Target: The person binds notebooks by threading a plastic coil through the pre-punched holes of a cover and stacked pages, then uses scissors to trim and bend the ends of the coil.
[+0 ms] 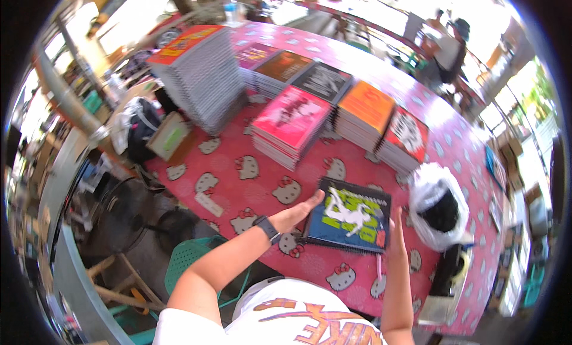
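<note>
A small stack of spiral-bound notebooks [348, 217] lies before me on the table, its dark blue cover bearing a white figure and green lettering. My left hand [300, 214], with a dark watch on the wrist, is at the stack's left side, fingers stretched out along its edge. On the opposite side my right hand [397, 238] stands edge-on with straight fingers, close against the stack. Whether its palm touches the notebooks cannot be made out. A pink ribbon [379, 267] hangs from the near edge, close to my right hand.
Beyond the notebooks stand a pink-covered stack [292, 116], an orange one [365, 107], a red one [406, 136] and a tall stack [199, 77]. A white plastic bag [438, 232] sits right. The table [238, 184] has a pink cat-patterned cover. A green chair [190, 258] is lower left.
</note>
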The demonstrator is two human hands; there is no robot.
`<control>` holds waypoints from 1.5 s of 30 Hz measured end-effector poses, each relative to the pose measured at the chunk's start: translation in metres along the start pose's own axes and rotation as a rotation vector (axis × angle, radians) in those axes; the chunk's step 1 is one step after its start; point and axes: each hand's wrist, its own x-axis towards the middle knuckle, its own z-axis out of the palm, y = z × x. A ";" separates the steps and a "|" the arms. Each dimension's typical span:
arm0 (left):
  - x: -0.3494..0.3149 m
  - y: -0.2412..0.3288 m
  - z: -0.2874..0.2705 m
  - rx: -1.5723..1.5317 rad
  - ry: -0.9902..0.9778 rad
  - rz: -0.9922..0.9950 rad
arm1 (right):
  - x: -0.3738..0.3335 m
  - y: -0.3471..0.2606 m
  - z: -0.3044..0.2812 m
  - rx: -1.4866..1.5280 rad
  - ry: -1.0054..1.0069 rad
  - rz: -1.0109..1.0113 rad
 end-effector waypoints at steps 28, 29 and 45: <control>0.115 0.016 -0.085 0.013 -0.535 -0.262 | -0.067 0.137 0.083 0.290 0.629 -0.066; 0.116 0.016 -0.087 0.064 -0.517 -0.298 | -0.062 0.134 0.084 0.296 0.602 -0.136; 0.043 0.011 -0.009 -0.052 -0.283 -0.210 | -0.017 0.129 0.076 -0.176 0.919 -0.539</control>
